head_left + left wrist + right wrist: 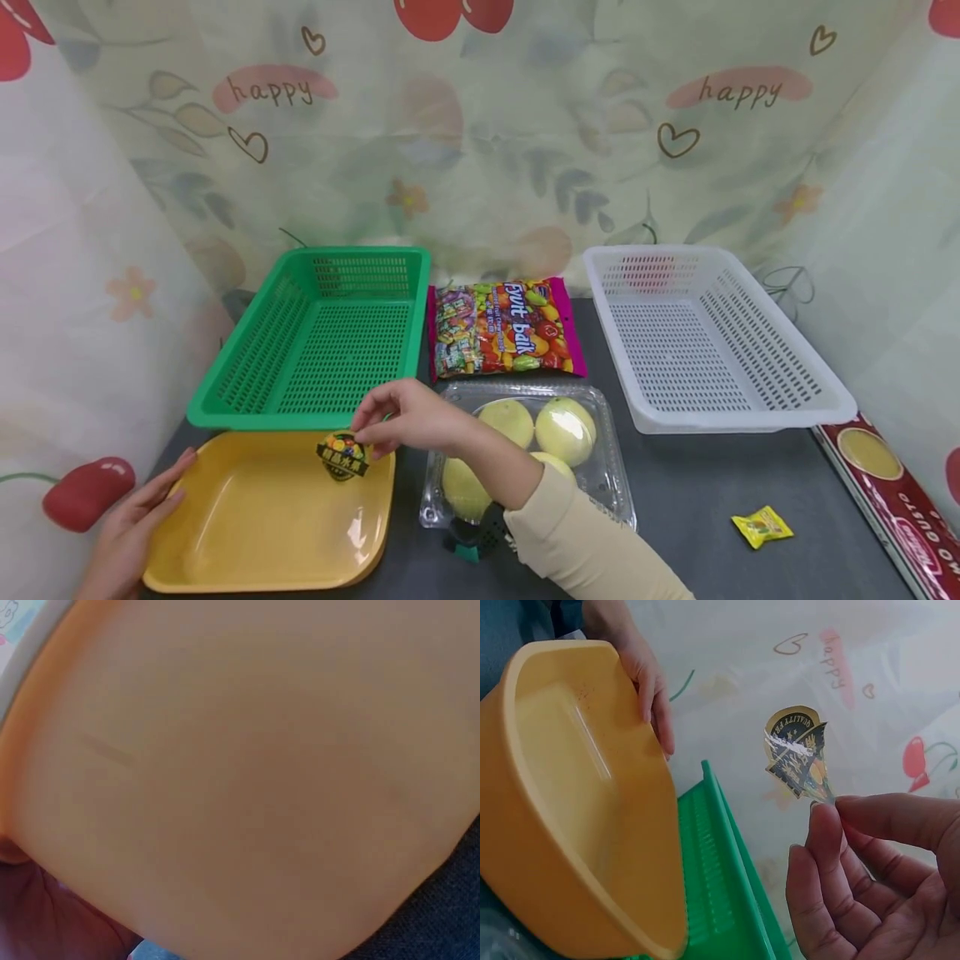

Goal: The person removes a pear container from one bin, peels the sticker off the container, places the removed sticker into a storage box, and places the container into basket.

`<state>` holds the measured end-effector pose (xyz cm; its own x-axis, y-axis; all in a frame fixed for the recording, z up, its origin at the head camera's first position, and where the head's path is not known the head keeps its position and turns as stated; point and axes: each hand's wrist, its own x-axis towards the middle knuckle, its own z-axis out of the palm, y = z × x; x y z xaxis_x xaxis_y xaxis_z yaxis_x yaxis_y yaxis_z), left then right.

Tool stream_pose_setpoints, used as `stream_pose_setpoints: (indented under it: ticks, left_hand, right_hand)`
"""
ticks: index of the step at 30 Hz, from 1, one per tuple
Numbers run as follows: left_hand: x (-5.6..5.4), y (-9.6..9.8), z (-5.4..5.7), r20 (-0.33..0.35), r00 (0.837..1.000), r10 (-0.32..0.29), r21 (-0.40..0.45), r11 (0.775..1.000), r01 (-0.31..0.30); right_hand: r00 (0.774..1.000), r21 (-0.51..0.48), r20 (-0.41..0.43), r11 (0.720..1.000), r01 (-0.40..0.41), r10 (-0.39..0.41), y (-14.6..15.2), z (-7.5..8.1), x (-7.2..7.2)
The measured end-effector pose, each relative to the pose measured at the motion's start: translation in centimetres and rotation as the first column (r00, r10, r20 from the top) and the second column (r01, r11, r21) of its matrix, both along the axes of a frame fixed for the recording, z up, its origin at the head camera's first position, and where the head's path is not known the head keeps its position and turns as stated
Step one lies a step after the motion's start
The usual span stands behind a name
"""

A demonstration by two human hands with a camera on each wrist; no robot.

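My right hand (412,414) pinches a small gold-edged, black-and-fruit-printed sticker (342,456) between thumb and fingertips, above the right part of a yellow plastic basin (262,533). In the right wrist view the sticker (799,750) stands up from the fingertips, slightly curled. My left hand (127,529) grips the basin's left rim. Most of the left wrist view is filled by the basin's plain surface (247,787). Under my right forearm lies a clear plastic clamshell (603,467) with several pale yellow-green round fruits (564,431), partly hidden by the arm.
Behind the basin stands a green perforated basket (345,342), and a white one (690,350) is at right. A colourful candy bag (506,329) lies between them. A small yellow wrapped sweet (762,527) lies near a red box (881,492) at the right edge.
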<state>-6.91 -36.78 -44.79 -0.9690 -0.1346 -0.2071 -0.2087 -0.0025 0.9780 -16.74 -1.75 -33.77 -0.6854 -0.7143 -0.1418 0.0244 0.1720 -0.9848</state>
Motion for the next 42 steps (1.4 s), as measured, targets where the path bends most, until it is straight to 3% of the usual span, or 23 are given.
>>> stream_pose_setpoints:
  ticks: [13,26,32,39,42]
  left_hand:
    - [0.0,0.0,0.1,0.032,0.999,-0.002,-0.158,0.987,0.007]
    - [0.6,-0.1,0.0,0.057,0.998,-0.021,-0.158,0.987,0.030]
    - [0.7,-0.4,0.0,0.078,0.997,-0.019,-0.152,0.988,0.030]
    - [0.2,-0.3,0.1,-0.001,0.999,-0.054,-0.235,0.971,0.052]
    - [0.3,-0.1,0.1,0.007,0.999,-0.050,-0.274,0.961,0.050]
  right_hand:
    - [0.998,-0.004,0.066,1.000,0.009,-0.009,-3.2,-1.7,1.2]
    - [0.997,0.053,0.066,0.998,0.042,-0.045,-6.1,-2.2,1.0]
    - [0.998,0.060,0.057,0.998,0.005,-0.009,-7.1,-2.1,0.9]
    - [0.999,0.105,0.031,0.994,-0.012,0.009,-7.7,-2.0,0.9]
    - [1.000,0.137,0.008,0.991,-0.003,0.002,-7.9,-2.0,0.9]
